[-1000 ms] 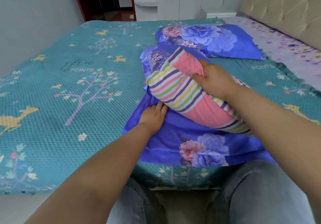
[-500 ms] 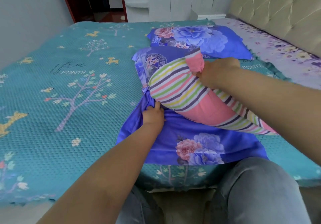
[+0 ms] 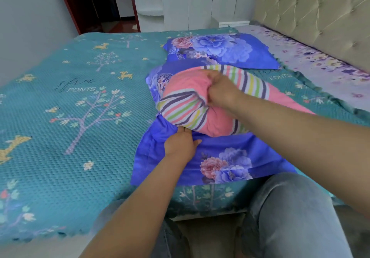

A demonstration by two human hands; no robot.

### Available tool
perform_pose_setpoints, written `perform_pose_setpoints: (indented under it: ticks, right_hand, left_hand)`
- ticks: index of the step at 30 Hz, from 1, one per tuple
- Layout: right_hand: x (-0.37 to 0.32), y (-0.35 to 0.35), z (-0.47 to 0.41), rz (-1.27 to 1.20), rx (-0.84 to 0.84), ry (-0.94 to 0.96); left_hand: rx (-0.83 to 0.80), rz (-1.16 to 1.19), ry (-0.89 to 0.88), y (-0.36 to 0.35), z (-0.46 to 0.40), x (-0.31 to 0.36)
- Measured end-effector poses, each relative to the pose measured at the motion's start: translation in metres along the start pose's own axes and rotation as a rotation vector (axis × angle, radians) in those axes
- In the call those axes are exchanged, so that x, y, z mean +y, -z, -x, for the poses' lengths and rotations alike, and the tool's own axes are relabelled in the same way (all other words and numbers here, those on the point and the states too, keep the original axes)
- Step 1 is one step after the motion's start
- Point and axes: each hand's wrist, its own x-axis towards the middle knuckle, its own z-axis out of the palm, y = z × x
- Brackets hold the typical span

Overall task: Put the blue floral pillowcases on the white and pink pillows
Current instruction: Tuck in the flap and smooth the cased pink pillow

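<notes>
A pink pillow with coloured stripes (image 3: 186, 115) lies bunched on a blue floral pillowcase (image 3: 226, 161) spread at the bed's near edge. The pillow's far end is tucked into the pillowcase's raised mouth (image 3: 158, 79). My right hand (image 3: 220, 91) grips the pink fabric on top of the pillow, fingers closed into it. My left hand (image 3: 180, 145) presses on the lower layer of the pillowcase just below the pillow, pinching the cloth. Behind them lies a second pillow (image 3: 218, 49) fully inside a blue floral pillowcase.
The bed carries a teal quilt (image 3: 70, 107) with trees and deer. A lilac floral sheet (image 3: 320, 63) runs along the padded beige headboard (image 3: 312, 13) at the right. My knees in grey jeans (image 3: 290, 213) touch the bed's edge. White cabinets and a doorway stand beyond.
My right hand has shifted from the pillow's far edge to its top and folded the pillow over, so the pink side bulges up. My left hand stays on the pillowcase.
</notes>
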Motion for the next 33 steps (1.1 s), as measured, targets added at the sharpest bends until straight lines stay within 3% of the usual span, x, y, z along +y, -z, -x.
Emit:
perform_pose_setpoints:
  ticks: [2, 4, 6, 11, 17, 22, 26, 33]
  right_hand:
    - [0.016, -0.018, 0.015, 0.189, -0.223, 0.183]
    - [0.036, -0.03, 0.017, 0.452, -0.349, 0.207]
    - [0.047, -0.031, 0.003, 0.612, -0.303, 0.166]
    - [0.049, -0.02, -0.05, 0.686, -0.222, 0.157]
    - [0.063, -0.036, -0.058, 0.578, -0.223, 0.138]
    - [0.085, -0.028, -0.048, 0.374, -0.224, 0.092]
    - [0.11, -0.023, -0.03, 0.223, -0.224, -0.027]
    - [0.123, -0.01, -0.025, 0.271, -0.308, -0.26]
  left_hand:
    - [0.009, 0.046, 0.062, 0.002, 0.006, 0.001]
    - [0.016, 0.089, 0.093, -0.001, 0.014, -0.001]
    - [0.045, 0.146, 0.081, -0.006, 0.021, -0.001]
    - [0.19, 0.196, 0.03, -0.011, 0.035, 0.014]
    - [0.413, 0.245, -0.037, -0.009, 0.029, 0.006]
    - [0.486, 0.246, -0.04, -0.001, 0.014, 0.005]
    - [0.521, 0.273, -0.069, -0.002, 0.009, 0.004]
    - [0.584, 0.203, -0.235, -0.007, 0.005, 0.01]
